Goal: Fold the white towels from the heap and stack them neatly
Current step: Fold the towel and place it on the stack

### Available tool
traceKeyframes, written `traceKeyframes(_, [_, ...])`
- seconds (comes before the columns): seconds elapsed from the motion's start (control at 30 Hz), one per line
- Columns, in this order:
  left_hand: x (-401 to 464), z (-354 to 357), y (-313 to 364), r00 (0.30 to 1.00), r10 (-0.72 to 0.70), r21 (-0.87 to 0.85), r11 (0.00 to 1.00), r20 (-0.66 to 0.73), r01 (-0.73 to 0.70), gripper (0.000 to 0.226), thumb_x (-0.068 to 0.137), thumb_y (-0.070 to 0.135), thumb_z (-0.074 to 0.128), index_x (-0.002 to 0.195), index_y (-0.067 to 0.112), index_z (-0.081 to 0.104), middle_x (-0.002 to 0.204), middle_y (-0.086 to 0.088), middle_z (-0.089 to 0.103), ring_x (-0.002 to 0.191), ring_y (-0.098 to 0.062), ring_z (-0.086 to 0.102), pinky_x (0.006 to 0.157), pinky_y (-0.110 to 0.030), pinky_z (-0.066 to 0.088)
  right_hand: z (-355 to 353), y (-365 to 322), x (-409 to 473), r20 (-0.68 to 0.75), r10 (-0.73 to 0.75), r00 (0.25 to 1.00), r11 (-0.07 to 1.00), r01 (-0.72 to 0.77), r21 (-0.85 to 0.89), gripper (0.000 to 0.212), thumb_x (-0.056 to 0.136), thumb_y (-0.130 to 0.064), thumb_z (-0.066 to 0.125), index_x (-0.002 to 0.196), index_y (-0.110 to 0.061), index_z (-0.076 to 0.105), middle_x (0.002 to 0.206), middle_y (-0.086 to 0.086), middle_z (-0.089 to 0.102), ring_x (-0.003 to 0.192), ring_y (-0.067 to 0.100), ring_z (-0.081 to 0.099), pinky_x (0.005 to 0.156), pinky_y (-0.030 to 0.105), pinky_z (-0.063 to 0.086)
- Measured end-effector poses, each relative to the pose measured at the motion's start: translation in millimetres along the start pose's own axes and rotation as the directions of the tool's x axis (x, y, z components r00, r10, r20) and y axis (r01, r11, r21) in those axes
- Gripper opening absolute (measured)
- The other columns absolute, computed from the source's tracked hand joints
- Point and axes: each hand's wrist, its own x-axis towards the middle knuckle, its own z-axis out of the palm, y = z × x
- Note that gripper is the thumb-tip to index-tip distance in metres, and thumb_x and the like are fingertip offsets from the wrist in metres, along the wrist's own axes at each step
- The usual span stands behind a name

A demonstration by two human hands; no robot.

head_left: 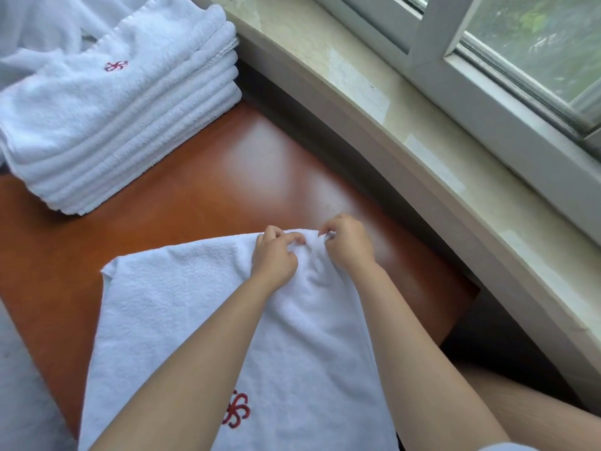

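Note:
A white towel (182, 314) with a red embroidered mark lies spread on the wooden table, reaching toward me. My left hand (274, 255) pinches its far edge near the far right corner. My right hand (346, 244) pinches the same edge right beside it, and the cloth bunches into a wrinkle between the two hands. At the far left stands a neat stack of folded white towels (107, 125), its top one showing the same red mark. Behind the stack lies a loose heap of white towels (42, 24).
The orange-brown table (201, 190) ends at the right beside a pale stone windowsill (406, 125) under a white window frame. More white cloth (22, 402) lies at the lower left. My leg shows at the lower right.

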Motion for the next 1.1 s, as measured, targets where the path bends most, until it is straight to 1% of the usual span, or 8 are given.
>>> traceKeyframes(0.13, [1,1,1,1.000,-0.016,-0.010,1.000,0.011,0.016,0.047,0.082,-0.001,0.042,0.105,0.031,0.066,0.099,0.010,0.035,0.098,-0.009,0.031,0.081,-0.021,0.031,-7,4,-4,-0.244,0.220,0.944,0.950,-0.151,0.275,0.030,0.071,0.010,0.043,0.064,-0.019,0.050,0.086,-0.002,0.051,0.074,0.016,0.044,0.056,0.022,0.029])
traceKeyframes(0.27, [-2,1,0,0.999,0.031,0.008,0.999,0.007,-0.031,0.043,0.083,-0.002,0.042,0.109,0.025,0.064,0.101,0.009,0.036,0.101,-0.011,0.033,0.084,-0.022,0.031,-4,-1,-11,-0.270,0.418,0.867,0.787,-0.197,0.585,0.020,0.076,0.005,0.047,0.072,-0.015,0.049,0.091,0.006,0.054,0.074,0.015,0.046,0.070,0.024,0.036])
traceKeyframes(0.4, [-13,-7,-8,0.986,0.136,-0.075,0.987,-0.091,-0.143,0.032,0.087,-0.008,0.048,0.112,0.003,0.064,0.107,-0.004,0.052,0.106,-0.024,0.051,0.094,-0.028,0.040,13,-7,-17,-0.228,0.293,0.928,0.923,-0.213,0.320,0.014,0.087,-0.013,0.059,0.101,-0.015,0.061,0.111,0.003,0.057,0.104,0.021,0.051,0.088,0.030,0.041])
traceKeyframes(0.5, [-25,-13,-15,0.960,0.228,0.014,0.973,-0.162,-0.229,0.032,0.087,-0.014,0.044,0.110,-0.004,0.064,0.110,-0.014,0.062,0.108,-0.029,0.056,0.094,-0.029,0.041,30,-12,-18,-0.313,0.376,0.872,0.927,-0.353,0.128,0.018,0.094,-0.022,0.055,0.110,-0.019,0.065,0.123,0.001,0.051,0.119,0.023,0.041,0.096,0.031,0.030])
traceKeyframes(0.67, [-47,-33,-52,0.953,0.165,0.265,0.959,-0.255,-0.095,0.030,0.090,-0.003,0.050,0.114,0.003,0.066,0.114,-0.013,0.061,0.106,-0.034,0.053,0.083,-0.042,0.044,45,-24,-23,-0.402,0.379,0.834,0.912,-0.411,0.008,0.026,0.100,-0.024,0.047,0.120,-0.017,0.061,0.131,0.004,0.047,0.121,0.026,0.039,0.095,0.033,0.028])
traceKeyframes(0.77, [-55,-47,-83,0.961,0.138,0.348,0.936,-0.239,-0.048,0.033,0.096,0.025,0.055,0.127,0.013,0.058,0.132,-0.009,0.049,0.113,-0.030,0.047,0.089,-0.041,0.043,48,-18,-25,-0.412,0.293,0.863,0.925,-0.365,-0.105,0.030,0.101,-0.026,0.043,0.124,-0.013,0.058,0.133,0.006,0.045,0.121,0.027,0.039,0.096,0.033,0.030])
traceKeyframes(0.9, [-64,-43,-94,0.980,0.055,0.336,0.942,-0.189,0.012,0.057,0.098,0.042,0.047,0.148,0.019,0.033,0.156,-0.006,0.022,0.135,-0.025,0.029,0.107,-0.038,0.029,68,-45,-39,-0.427,0.228,0.875,0.927,-0.329,-0.180,0.038,0.100,-0.031,0.045,0.135,-0.018,0.048,0.155,0.007,0.021,0.138,0.027,0.021,0.108,0.038,0.014])
traceKeyframes(1.1, [-61,-36,-93,0.999,-0.039,0.416,0.908,-0.037,0.051,0.070,0.098,0.049,0.033,0.155,0.026,0.000,0.161,0.014,-0.009,0.148,-0.016,-0.010,0.116,-0.054,-0.006,101,-48,-83,-0.199,0.081,0.977,0.935,-0.144,-0.325,0.052,0.100,-0.035,0.036,0.150,-0.021,0.028,0.160,0.005,0.017,0.142,0.025,0.020,0.111,0.037,0.019])
